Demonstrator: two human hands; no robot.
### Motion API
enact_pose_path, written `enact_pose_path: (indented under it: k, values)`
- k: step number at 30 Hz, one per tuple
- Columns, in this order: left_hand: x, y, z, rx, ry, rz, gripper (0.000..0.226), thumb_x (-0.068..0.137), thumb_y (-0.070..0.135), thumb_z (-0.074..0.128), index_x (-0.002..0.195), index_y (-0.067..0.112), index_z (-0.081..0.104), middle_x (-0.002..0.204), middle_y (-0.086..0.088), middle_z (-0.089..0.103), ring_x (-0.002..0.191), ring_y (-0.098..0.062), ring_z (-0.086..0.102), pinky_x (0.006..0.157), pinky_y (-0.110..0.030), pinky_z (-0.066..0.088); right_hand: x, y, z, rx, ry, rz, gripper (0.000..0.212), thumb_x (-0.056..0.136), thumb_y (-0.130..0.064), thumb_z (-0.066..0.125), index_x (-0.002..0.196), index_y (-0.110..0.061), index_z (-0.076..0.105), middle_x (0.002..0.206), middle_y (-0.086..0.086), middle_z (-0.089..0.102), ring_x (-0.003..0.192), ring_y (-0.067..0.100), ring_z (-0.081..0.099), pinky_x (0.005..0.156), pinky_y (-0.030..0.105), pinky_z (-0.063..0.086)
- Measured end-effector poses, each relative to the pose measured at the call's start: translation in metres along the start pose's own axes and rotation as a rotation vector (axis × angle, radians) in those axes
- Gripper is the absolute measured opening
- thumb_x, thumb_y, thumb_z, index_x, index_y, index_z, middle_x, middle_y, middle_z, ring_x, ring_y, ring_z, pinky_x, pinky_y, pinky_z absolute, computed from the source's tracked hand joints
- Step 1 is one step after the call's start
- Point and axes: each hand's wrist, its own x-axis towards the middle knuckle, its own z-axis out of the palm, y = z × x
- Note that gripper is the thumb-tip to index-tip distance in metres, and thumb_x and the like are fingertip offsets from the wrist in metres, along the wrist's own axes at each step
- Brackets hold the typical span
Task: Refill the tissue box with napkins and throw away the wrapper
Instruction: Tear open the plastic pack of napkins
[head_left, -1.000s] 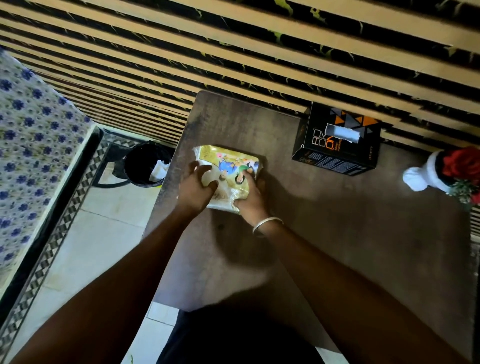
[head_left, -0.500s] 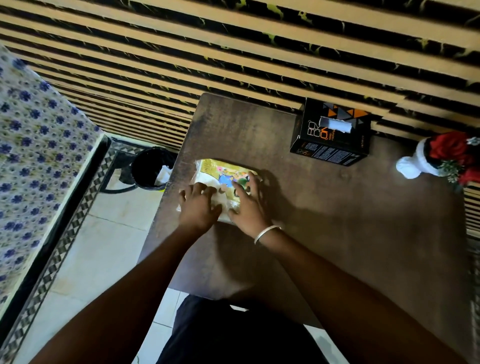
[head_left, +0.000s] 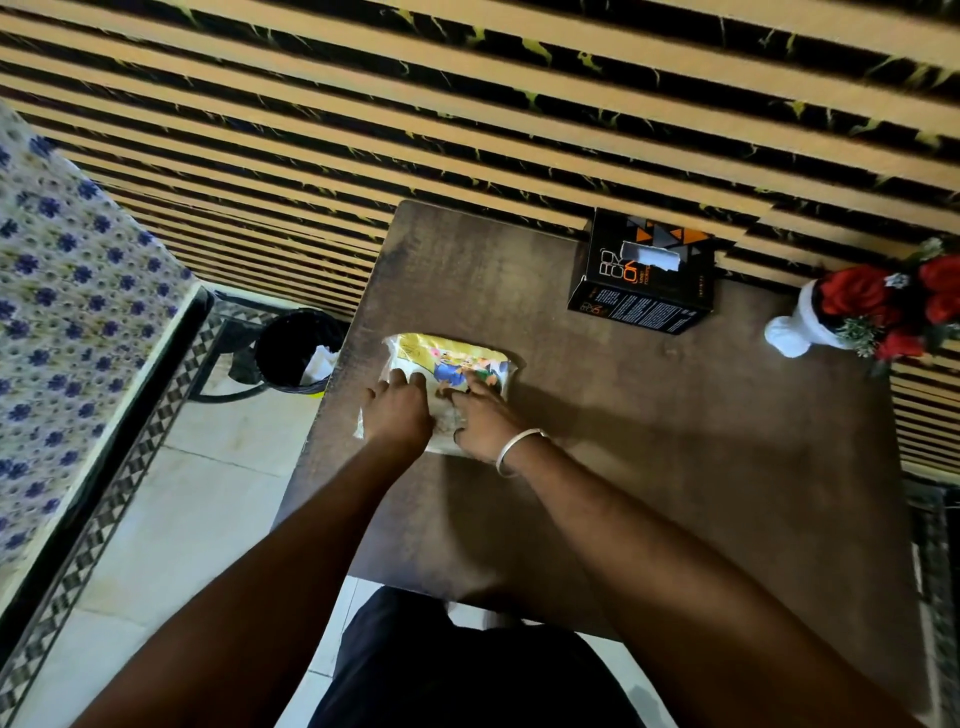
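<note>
A napkin pack (head_left: 457, 358) in a yellow printed plastic wrapper lies flat on the dark brown table (head_left: 649, 441), near its left edge. My left hand (head_left: 397, 413) rests on the pack's near left part, fingers spread over it. My right hand (head_left: 483, 421), with a silver bangle on the wrist, presses on the pack's near right part with fingers pinching at the wrapper. A black tissue box (head_left: 644, 275) with orange triangles stands at the table's far edge, a white tissue showing in its top slot.
A black waste bin (head_left: 293, 348) holding some white paper stands on the tiled floor left of the table. A white vase of red flowers (head_left: 857, 312) sits at the table's right side. A slatted wall runs behind. A blue-flowered cloth (head_left: 62, 291) covers furniture at left.
Both hands have shifted from gripping the pack's sides to lying on top of its near end, fingers spread. The pack stays on the table; the camera view has drifted slightly.
</note>
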Motion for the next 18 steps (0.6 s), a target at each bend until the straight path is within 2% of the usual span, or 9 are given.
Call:
enact_pose_path:
  k: [3,8,14,18]
  values:
    - [-0.001,-0.003,-0.001,0.046,-0.01,-0.01,0.04,0.086,0.024,0.065,0.122,0.012,0.051,0.128,-0.015,0.055,0.119,-0.036,0.054,0.102,-0.045,0.036,-0.006,-0.001,0.002,0.036,0.006,0.018,0.068,0.085,-0.009,0.056,0.148,-0.026,0.041,0.165,0.01,0.006,0.152,0.03,0.014,0.121,0.032,0.024]
    - [0.0,-0.003,-0.005,0.044,-0.083,0.048,0.021,0.085,0.022,0.063,0.105,0.016,0.06,0.109,-0.006,0.068,0.11,-0.028,0.061,0.105,-0.046,0.031,-0.013,-0.001,0.006,0.032,0.008,0.047,0.069,0.086,-0.008,0.055,0.15,-0.029,0.039,0.166,0.008,0.004,0.152,0.031,0.01,0.122,0.033,0.022]
    - [-0.004,-0.01,-0.003,-0.185,-0.066,0.107,0.017,0.085,0.016,0.062,0.099,0.017,0.072,0.102,-0.004,0.071,0.103,-0.024,0.064,0.104,-0.047,0.042,-0.012,-0.002,0.015,0.001,0.012,0.078,0.062,0.094,-0.012,0.047,0.152,-0.027,0.034,0.166,0.008,-0.003,0.152,0.035,0.004,0.124,0.035,0.012]
    - [-0.012,-0.017,-0.002,-0.315,-0.014,0.14,0.02,0.083,0.018,0.063,0.098,0.024,0.075,0.099,-0.003,0.072,0.096,-0.024,0.066,0.096,-0.042,0.047,-0.009,-0.003,0.015,0.021,0.007,0.095,0.06,0.094,-0.013,0.049,0.151,-0.025,0.037,0.166,0.01,0.0,0.152,0.037,0.008,0.123,0.037,0.016]
